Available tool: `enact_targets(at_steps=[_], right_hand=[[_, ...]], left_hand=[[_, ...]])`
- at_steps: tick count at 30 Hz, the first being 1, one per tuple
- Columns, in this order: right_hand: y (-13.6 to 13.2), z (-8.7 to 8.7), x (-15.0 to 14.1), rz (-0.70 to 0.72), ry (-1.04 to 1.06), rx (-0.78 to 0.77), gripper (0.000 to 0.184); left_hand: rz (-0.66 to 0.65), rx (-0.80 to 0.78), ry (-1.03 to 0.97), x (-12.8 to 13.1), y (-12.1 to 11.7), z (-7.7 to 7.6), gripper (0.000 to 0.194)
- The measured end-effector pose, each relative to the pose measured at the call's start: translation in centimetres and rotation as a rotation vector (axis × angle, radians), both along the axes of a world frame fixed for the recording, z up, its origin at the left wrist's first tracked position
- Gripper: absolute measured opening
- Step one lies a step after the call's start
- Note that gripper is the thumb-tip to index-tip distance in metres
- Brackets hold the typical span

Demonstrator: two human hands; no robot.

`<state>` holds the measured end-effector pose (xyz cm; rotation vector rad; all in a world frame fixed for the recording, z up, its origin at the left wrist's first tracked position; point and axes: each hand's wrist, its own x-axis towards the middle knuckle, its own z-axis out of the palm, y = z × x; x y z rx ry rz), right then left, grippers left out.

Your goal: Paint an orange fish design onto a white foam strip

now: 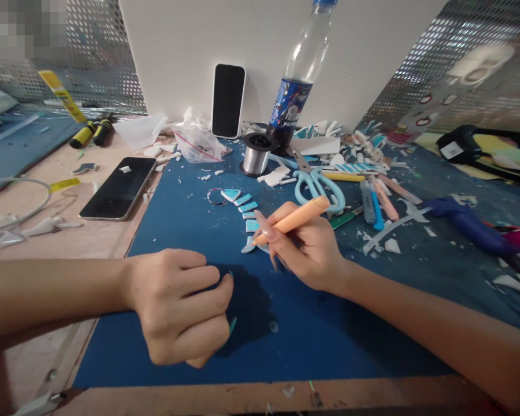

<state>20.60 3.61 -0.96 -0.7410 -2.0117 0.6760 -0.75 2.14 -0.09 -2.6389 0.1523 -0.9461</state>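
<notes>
The left hand [184, 312], near left, is a loose fist; anything inside is hidden. The right hand [314, 248] pinches a thick orange pen [297, 221]; a slip could scatter the curved row of small blue-and-white pieces [249, 207], seemingly loose, mid-scene. Far, right of centre, a tall clear plastic bottle [293, 86] holds dark liquid [281, 137]; left of it, a crumpled clear plastic bag [200, 142] has unclear contents.

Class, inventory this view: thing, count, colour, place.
Pen-like tool: 1, orange, centre
Pieces: at least six, blue-white, centre
Spool: 1, black/silver, behind pieces
Scissors: 1, blue, right
Bottle: 1, clear, back
Phones: 2, black-screened, back, left
Bag: 1, clear, back
Tube: 1, yellow, back left
Scraps: many, white-blue, back
Frame: 1, black, right
Mat: 1, blue, beneath pieces
Left hand: 1, bare, left
Right hand: 1, bare, gripping tool
</notes>
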Motion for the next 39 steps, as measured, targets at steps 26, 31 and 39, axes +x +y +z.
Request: enact_targets(at_steps=[26, 31, 39], right_hand=[[0.04, -0.16, 0.04, 0.008, -0.092, 0.071, 0.02], [0.06, -0.09, 0.05, 0.006, -0.102, 0.059, 0.019], [-0.13, 0.11, -0.06, -0.09, -0.111, 0.056, 0.02]], left_hand=[[-0.007, 0.003, 0.017, -0.3, 0.05, -0.31, 0.03], [-0.001, 0.002, 0.016, -0.44, -0.01, -0.54, 0.029], [-0.008, 0.004, 0.015, -0.4, 0.16, -0.44, 0.03]])
